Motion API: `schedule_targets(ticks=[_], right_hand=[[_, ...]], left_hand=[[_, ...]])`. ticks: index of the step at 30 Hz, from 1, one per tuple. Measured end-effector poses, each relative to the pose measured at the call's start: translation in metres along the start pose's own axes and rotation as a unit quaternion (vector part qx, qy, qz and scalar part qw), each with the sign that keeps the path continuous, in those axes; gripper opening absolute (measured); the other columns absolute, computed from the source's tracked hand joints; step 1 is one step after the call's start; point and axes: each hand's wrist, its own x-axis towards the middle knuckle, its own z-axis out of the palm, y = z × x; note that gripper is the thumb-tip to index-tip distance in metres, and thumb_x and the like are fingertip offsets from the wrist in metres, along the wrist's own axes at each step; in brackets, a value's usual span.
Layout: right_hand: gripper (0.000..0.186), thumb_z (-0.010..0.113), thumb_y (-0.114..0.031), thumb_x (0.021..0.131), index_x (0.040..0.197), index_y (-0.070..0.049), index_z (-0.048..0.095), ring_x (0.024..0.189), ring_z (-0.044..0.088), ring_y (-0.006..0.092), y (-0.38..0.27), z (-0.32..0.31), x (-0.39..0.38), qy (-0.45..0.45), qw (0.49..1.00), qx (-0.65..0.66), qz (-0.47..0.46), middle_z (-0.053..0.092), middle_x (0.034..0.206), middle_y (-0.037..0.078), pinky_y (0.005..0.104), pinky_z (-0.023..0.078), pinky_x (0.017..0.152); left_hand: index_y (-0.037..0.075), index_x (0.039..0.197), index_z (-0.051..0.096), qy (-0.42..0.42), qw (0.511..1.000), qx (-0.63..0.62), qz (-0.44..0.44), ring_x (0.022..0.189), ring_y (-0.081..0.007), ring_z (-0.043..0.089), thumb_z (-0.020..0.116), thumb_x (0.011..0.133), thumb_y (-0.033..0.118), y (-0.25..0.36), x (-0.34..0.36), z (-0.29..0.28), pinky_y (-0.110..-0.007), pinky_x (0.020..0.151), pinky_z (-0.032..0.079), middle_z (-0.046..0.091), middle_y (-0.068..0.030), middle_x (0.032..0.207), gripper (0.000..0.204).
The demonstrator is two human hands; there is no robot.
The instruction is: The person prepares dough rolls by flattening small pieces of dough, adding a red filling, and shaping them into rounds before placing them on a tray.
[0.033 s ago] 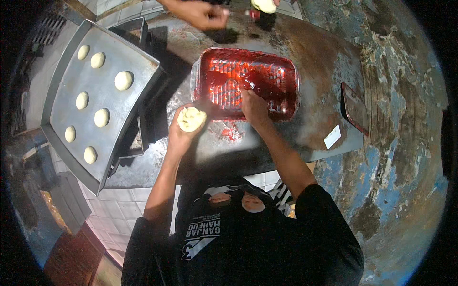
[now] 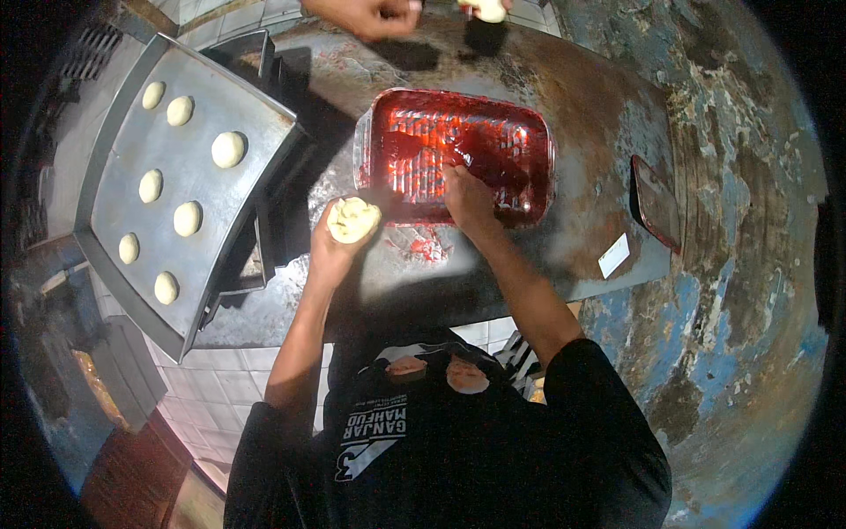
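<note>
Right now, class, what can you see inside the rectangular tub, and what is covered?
Glossy red paste lies inside the tub, with ridges showing through in places. The right hand covers part of the near side; whether it grips anything cannot be told.

Glare is caught in the tub (image 2: 363,148); the worktop (image 2: 604,115) is shadowed along its near edge; outer lines are bent.

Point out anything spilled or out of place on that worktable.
A red smear marks the worktable just outside the clear tub, on the wearer's side. Its colour resembles the red paste inside, so it looks like a spill.
</note>
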Motion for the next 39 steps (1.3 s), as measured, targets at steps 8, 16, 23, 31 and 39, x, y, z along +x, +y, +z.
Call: schedule_targets(ticks=[8,16,23,31,39], right_hand=[[0.019,0.057,-0.016,0.095,0.102,-0.004,0.07,0.076,0.069,0.0271,-0.01,-0.005,0.003,-0.201,0.969,0.144,-0.018,0.069,0.083,0.013,0.042,0.053,0.067],[0.022,0.058,-0.012,0.098,0.114,-0.002,0.069,0.064,0.059,0.0211,-0.073,-0.057,-0.074,-0.008,0.974,0.201,-0.106,0.063,0.078,0.008,0.0358,0.049,0.059],[0.02,0.062,-0.003,0.092,0.11,0.0,0.067,0.083,0.062,0.0323,-0.042,-0.037,-0.208,0.034,0.989,0.092,-0.112,0.059,0.089,0.016,0.0377,0.052,0.073],[0.035,0.068,-0.01,0.09,0.121,0.002,0.059,0.085,0.067,0.0349,0.018,-0.041,-0.21,0.019,0.901,0.417,0.12,0.068,0.104,0.019,0.0367,0.054,0.082],[0.046,0.057,-0.002,0.093,0.139,-0.006,0.053,0.121,0.061,0.0306,-0.039,-0.114,-0.295,0.131,0.932,0.321,-0.105,0.069,0.121,0.013,0.041,0.045,0.106]], left_hand=[[0.004,0.118,0.064,0.075,0.994,0.081,0.01,0.099,-0.0111,0.068,0.08,0.086,0.007,-0.024,0.009,-0.021,-0.027,0.09,0.054,0.074,-0.0064,0.109,0.036],[0.005,0.124,0.048,0.115,0.974,0.191,0.043,0.102,-0.0374,0.071,0.076,0.09,0.024,-0.024,0.007,0.045,-0.044,0.086,0.054,0.071,-0.0216,0.109,0.049],[0.007,0.116,0.056,0.11,0.92,0.375,0.037,0.093,-0.0479,0.066,0.061,0.097,0.041,-0.038,-0.032,0.083,-0.055,0.079,0.051,0.069,-0.0242,0.1,0.04],[0.006,0.128,0.047,-0.149,0.988,-0.014,0.026,0.107,-0.0183,0.059,0.075,0.077,0.003,-0.052,-0.125,0.135,-0.032,0.096,0.048,0.061,-0.0053,0.113,0.058],[0.008,0.123,0.051,-0.085,0.989,0.03,0.118,0.097,-0.0172,0.06,0.087,0.076,0.012,-0.051,-0.19,0.166,-0.032,0.086,0.05,0.061,-0.0028,0.103,0.059]])
